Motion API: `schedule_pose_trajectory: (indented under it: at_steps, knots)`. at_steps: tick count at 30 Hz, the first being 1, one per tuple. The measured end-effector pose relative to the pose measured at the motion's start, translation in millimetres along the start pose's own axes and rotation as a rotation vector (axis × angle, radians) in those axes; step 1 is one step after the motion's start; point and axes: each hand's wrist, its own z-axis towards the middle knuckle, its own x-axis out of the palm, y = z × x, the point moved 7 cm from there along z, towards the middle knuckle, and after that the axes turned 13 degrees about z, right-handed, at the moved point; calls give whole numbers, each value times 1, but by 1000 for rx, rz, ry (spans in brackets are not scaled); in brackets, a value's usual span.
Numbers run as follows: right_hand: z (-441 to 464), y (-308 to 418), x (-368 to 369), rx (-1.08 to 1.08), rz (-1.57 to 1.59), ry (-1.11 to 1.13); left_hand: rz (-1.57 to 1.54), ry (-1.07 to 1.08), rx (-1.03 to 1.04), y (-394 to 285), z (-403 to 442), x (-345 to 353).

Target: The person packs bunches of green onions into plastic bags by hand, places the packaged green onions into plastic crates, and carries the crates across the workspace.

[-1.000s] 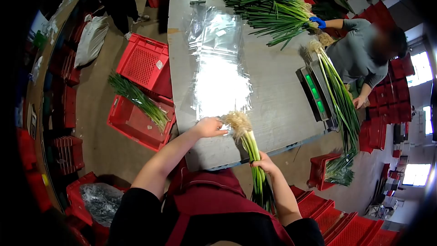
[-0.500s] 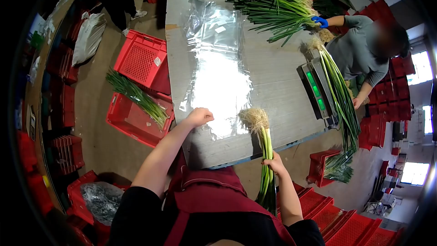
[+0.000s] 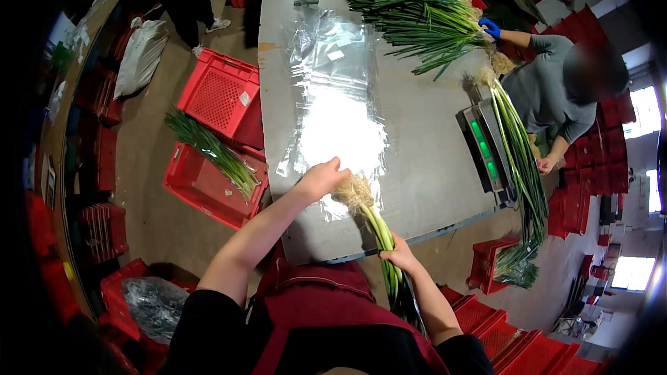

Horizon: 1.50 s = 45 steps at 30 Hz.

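Note:
My right hand (image 3: 399,253) is wrapped round a bunch of spring onions (image 3: 379,228), below the pale stems. Its root end points up and left over the table, and the green leaves hang down beside my apron. Just left of the roots, my left hand (image 3: 325,179) is over the near part of a stack of clear plastic bags (image 3: 337,107). Its fingers are drawn together; glare hides whether a bag edge is between them. The bags lie flat on the metal table (image 3: 424,125) and shine strongly.
Across the table, a co-worker (image 3: 549,73) with a blue glove touches a large pile of spring onions (image 3: 417,14). More onions lie on a scale (image 3: 479,142) with green displays. Red crates (image 3: 215,184) stand at left, others at lower right. Another person (image 3: 182,0) stands upper left.
The onion bunch and my right hand have moved left, bringing the roots over the near end of the bags. My left hand has shifted right and slightly up, close to the roots.

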Motion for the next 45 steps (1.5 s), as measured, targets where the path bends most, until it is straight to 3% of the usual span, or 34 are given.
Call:
schedule_pose_trajectory:
  at_steps: [4, 8, 9, 12, 14, 16, 17, 18, 20, 23, 25, 27, 28, 29, 32, 34, 36, 38, 40, 41, 42, 44, 45]
  knots:
    - [-2, 14, 15, 50, -52, 52, -134, -72, -64, -2, -2, -12]
    - [11, 19, 7, -39, -38, -10, 102, -108, 69, -9, -4, -22]
    - [14, 16, 6, -39, -27, -38, -86, -196, 39, -16, -5, -40]
    - [25, 25, -4, -1, -57, -132, -223, -229, 56, -26, -6, -48]
    - [14, 53, -6, -213, -462, -355, -259, -271, 46, -30, -4, -54]
    - [10, 69, 9, -139, -497, -343, -358, -378, -126, -32, 0, -75]
    - [12, 70, 14, -118, -545, -339, -129, -553, 87, -46, 2, -71]
    - [14, 72, 17, -99, -598, -333, 19, -555, 264, -62, 1, -68]
    - [18, 77, 16, -96, -605, -318, 176, -227, 348, -80, -2, -36]
    - [25, 78, 13, -119, -543, -136, 85, -317, 364, -65, -19, -59]
    - [22, 69, 16, -54, -46, 97, 87, -321, 290, -40, -34, -57]
    - [11, 72, 14, 30, 96, 167, 89, -325, 213, -14, -51, -43]
    - [6, 71, 16, 116, 240, 236, -7, -394, 63, 5, -59, -38]
    - [3, 64, 15, 157, 292, 273, -104, -460, -88, 24, -66, -30]
    - [-3, 52, 14, 179, 312, 312, -81, -521, -140, 28, -69, -36]
    - [-9, 57, 21, 195, 304, 339, -47, -447, -178, 26, -65, -35]
    - [-20, 68, 43, 211, 369, 524, -13, -471, -202, 24, -62, -40]
    - [-17, 75, 59, 202, 382, 587, -135, -420, -276, 25, -61, -30]
    - [-9, 85, 68, 158, 288, 517, -2100, -342, -146, 18, -57, -12]
    - [0, 81, 65, 112, 224, 471, -2537, -330, -363, 15, -64, -1]
    - [5, 76, 66, 110, 224, 473, -2534, -332, -363, 13, -64, -6]
    - [14, 73, 62, 49, 73, 405, -1856, -496, -461, 27, -72, -19]
    - [13, 80, 66, -85, -24, 403, -1829, -496, -313, 25, -77, -23]
